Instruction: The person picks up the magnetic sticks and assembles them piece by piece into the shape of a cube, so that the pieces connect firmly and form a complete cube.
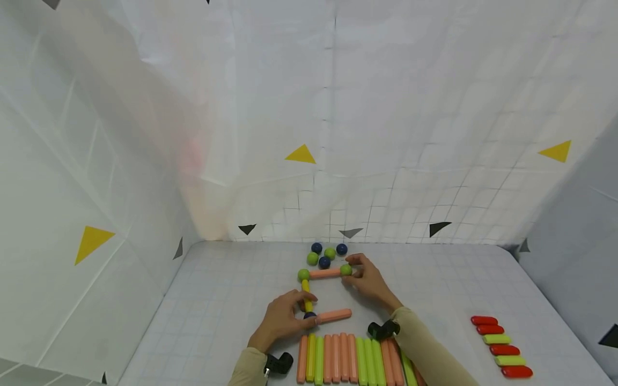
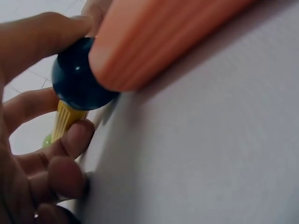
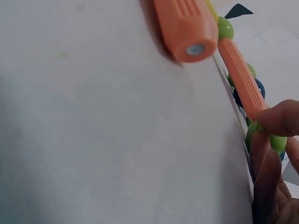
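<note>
A C-shaped figure of magnetic sticks and balls lies on the table. Its yellow stick (image 1: pixel 307 297) joins a green ball (image 1: pixel 303 274) to a dark blue ball (image 2: pixel 77 74). My left hand (image 1: pixel 285 315) grips that blue ball, thumb on one side and fingers along the yellow stick. From the blue ball a near orange stick (image 1: pixel 335 316) points right, its far end free. A far orange stick (image 1: pixel 325 273) runs from the first green ball to a second green ball (image 1: pixel 346 269). My right hand (image 1: pixel 370 280) pinches this second ball between thumb and fingers.
Several loose blue and green balls (image 1: pixel 324 262) sit just behind the figure. A row of orange, yellow and green sticks (image 1: pixel 336 358) lies at the front, partly under the right forearm. Red and green short sticks (image 1: pixel 505 350) form a column at right. White walls (image 1: pixel 386 161) enclose the table.
</note>
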Available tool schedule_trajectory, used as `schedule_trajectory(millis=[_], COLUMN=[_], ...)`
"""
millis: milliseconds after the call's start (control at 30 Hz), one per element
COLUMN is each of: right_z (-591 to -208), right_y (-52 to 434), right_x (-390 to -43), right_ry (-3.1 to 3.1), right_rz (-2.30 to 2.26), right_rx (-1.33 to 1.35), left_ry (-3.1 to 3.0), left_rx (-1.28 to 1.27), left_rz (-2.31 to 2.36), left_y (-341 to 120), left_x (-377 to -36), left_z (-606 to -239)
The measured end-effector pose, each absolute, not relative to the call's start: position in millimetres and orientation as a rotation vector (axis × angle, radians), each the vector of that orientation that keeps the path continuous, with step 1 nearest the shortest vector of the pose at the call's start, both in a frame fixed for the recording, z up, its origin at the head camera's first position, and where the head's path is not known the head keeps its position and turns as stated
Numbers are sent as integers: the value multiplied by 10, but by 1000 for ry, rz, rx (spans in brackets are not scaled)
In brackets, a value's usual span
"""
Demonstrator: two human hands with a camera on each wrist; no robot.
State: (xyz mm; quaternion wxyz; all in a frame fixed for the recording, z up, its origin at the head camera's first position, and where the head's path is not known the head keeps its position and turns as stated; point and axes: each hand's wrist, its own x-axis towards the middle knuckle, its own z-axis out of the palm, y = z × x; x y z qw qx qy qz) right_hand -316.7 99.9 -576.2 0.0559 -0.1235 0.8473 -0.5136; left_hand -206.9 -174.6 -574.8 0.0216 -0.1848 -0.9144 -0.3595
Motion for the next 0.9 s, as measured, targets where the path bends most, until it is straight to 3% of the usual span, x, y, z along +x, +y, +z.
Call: schedule_trajectory(millis=[333,533,900], right_z=[-5708,-5612,-5404], right_y=[1085,1078,860], right_x=[-3175,-2990,-2175], right_ry=[2412,2384,2612], right_rz=[-1742,-1742,-1154], right_rx=[-258,-198,-919], left_ry=[-3092,-3115,-2983], left_rx=[-499,-485,-491], left_rz=[-964,-958,-1081], left_y=[-1643,-1612,-1752], left_x=[-2054,-2022,-2060], left_z=[-5603,-5524,-5670])
